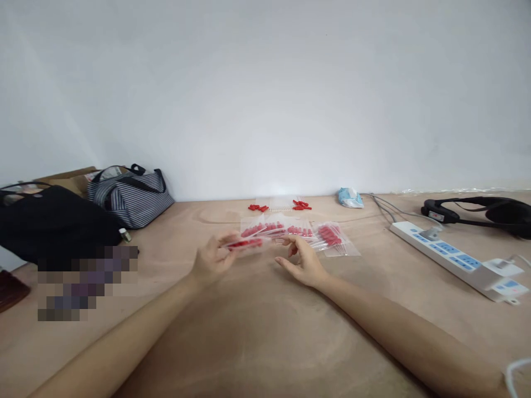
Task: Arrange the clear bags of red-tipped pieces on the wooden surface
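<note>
My left hand [213, 258] pinches a clear plastic bag [246, 243] with red-ended pieces inside; the bag is somewhat blurred. To its right, my right hand [302, 263] has its thumb and fingers apart, with nothing seen between them. Just beyond both hands lie several clear bags with red-ended sticks [329, 235], side by side and partly overlapping. Farther back, loose red pieces [258, 208] lie on the left and red-ended sticks [302, 205] on the right, with small pale pieces [280, 209] between them.
A black bag [58, 221] and a striped bag [135, 199] stand at the left, near a small bottle [125, 235]. A blue-white packet [350, 198] lies by the wall. At the right are a white power strip [443, 254] with cables and a black headset [456, 214].
</note>
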`<state>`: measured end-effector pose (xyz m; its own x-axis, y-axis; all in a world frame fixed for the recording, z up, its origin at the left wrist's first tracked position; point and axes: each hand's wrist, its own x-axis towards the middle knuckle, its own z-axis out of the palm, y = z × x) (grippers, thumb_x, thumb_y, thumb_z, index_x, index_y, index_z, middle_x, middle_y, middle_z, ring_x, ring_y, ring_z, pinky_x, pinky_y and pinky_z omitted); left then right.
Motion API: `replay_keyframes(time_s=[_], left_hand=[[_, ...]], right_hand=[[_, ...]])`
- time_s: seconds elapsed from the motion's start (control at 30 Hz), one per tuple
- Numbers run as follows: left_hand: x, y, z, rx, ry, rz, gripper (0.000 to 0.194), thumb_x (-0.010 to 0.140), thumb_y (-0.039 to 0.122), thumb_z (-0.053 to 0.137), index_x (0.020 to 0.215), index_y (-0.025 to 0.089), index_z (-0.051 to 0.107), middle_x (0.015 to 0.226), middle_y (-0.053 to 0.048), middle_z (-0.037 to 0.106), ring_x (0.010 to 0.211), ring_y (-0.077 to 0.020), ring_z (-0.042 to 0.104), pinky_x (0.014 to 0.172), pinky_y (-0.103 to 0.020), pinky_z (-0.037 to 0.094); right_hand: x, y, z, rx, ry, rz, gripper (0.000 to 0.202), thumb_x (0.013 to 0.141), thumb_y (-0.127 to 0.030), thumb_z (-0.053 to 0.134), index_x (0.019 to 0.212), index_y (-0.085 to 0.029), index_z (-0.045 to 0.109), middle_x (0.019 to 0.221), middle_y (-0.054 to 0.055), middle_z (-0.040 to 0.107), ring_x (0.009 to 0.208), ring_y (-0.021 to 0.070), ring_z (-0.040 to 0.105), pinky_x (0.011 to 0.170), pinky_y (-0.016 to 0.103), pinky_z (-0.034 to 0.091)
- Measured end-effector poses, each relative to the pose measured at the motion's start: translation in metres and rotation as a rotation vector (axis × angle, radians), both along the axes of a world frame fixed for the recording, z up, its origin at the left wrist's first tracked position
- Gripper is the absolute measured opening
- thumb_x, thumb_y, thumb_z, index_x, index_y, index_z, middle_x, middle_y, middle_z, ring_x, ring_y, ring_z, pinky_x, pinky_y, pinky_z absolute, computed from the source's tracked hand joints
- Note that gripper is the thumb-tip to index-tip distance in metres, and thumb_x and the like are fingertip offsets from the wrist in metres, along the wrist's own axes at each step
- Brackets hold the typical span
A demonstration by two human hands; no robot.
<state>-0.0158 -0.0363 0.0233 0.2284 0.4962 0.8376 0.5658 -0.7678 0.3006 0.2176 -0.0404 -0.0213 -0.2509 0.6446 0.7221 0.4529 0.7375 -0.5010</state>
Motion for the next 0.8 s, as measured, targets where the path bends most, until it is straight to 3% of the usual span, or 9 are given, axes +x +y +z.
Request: replay_keyframes(time_s=[0.1, 0.17, 0.27, 0.4, 0.63, 0.8], left_hand=[[0.020, -0.009, -0.012, 0.099, 0.221, -0.186, 0.020, 0.075, 0.013, 0.051, 0.095, 0.018, 0.050, 0.083, -0.002, 0.065, 0.078, -0.0127, 0.063, 0.070, -0.023, 0.053], [0.031, -0.011, -0.016, 0.104, 0.296, -0.300, 0.018, 0.076, 0.011, 0.048, 0.093, 0.018, 0.052, 0.085, -0.003, 0.065, 0.083, -0.0132, 0.062, 0.073, -0.024, 0.052], [0.043, -0.010, -0.020, 0.048, 0.386, -0.375, 0.015, 0.077, 0.013, 0.049, 0.091, 0.018, 0.054, 0.084, -0.003, 0.065, 0.082, -0.0129, 0.061, 0.072, -0.023, 0.051], [0.039, -0.007, -0.025, -0.041, 0.445, -0.400, 0.013, 0.078, 0.020, 0.051, 0.090, 0.016, 0.055, 0.088, -0.006, 0.063, 0.083, -0.0132, 0.060, 0.073, -0.023, 0.050], [0.016, -0.007, -0.029, 0.151, 0.466, -0.345, 0.010, 0.079, 0.015, 0.049, 0.082, 0.017, 0.058, 0.080, -0.004, 0.064, 0.075, -0.0112, 0.061, 0.067, -0.021, 0.050], [0.017, -0.006, -0.027, 0.146, 0.476, -0.360, 0.013, 0.079, 0.012, 0.047, 0.077, 0.016, 0.059, 0.076, -0.004, 0.064, 0.073, -0.0114, 0.061, 0.064, -0.021, 0.050]], right_hand=[[0.013, -0.009, -0.001, 0.125, -0.095, 0.003, 0.040, 0.073, -0.027, 0.056, 0.109, -0.019, 0.040, 0.085, 0.005, 0.052, 0.067, 0.0123, 0.048, 0.062, 0.027, 0.044], [0.023, -0.014, -0.002, 0.207, -0.224, 0.041, 0.028, 0.077, -0.023, 0.051, 0.104, -0.020, 0.044, 0.084, 0.005, 0.053, 0.070, 0.0129, 0.049, 0.063, 0.027, 0.043], [0.034, -0.018, -0.003, 0.343, -0.401, 0.073, 0.014, 0.083, -0.017, 0.041, 0.093, -0.019, 0.050, 0.083, 0.005, 0.055, 0.069, 0.0122, 0.049, 0.061, 0.024, 0.040], [0.036, -0.017, -0.002, 0.466, -0.525, 0.056, 0.019, 0.085, -0.016, 0.037, 0.078, -0.018, 0.054, 0.068, 0.002, 0.055, 0.057, 0.0100, 0.045, 0.056, 0.024, 0.034], [0.034, -0.016, 0.001, 0.467, -0.565, -0.032, 0.021, 0.084, -0.019, 0.039, 0.068, -0.018, 0.053, 0.057, -0.001, 0.050, 0.054, 0.0097, 0.043, 0.058, 0.026, 0.028], [0.034, -0.017, 0.003, 0.487, -0.586, -0.051, 0.023, 0.084, -0.017, 0.037, 0.067, -0.017, 0.053, 0.056, -0.001, 0.050, 0.055, 0.0098, 0.042, 0.062, 0.026, 0.028]])
